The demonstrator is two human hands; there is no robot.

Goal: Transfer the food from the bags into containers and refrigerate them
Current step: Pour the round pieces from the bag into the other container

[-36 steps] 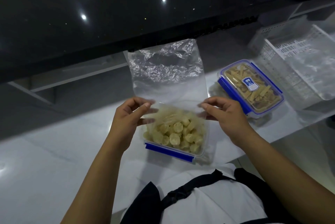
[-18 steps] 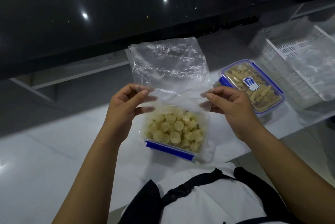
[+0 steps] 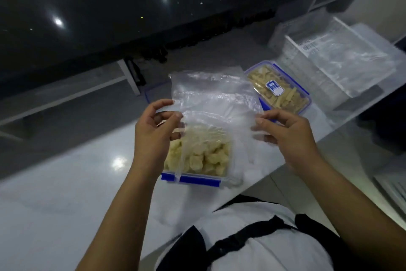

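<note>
Since the earlier frames the clear plastic bag [image 3: 214,99] has been lifted higher and tipped flatter, its crumpled far end now lower, pointing toward 12 o'clock; the left hand [image 3: 153,134] pinches the bag's left edge between thumb and fingers; the right hand [image 3: 285,136] pinches its right edge likewise; the bag hangs between both grips, draping over the open blue-clipped container [image 3: 193,179] of pale round food pieces [image 3: 204,158] at 6 o'clock beneath; a lidded container of yellow strips [image 3: 283,90] sits at 2 o'clock on the white counter [image 3: 66,193], beside a white perforated basket [image 3: 329,59].
</note>
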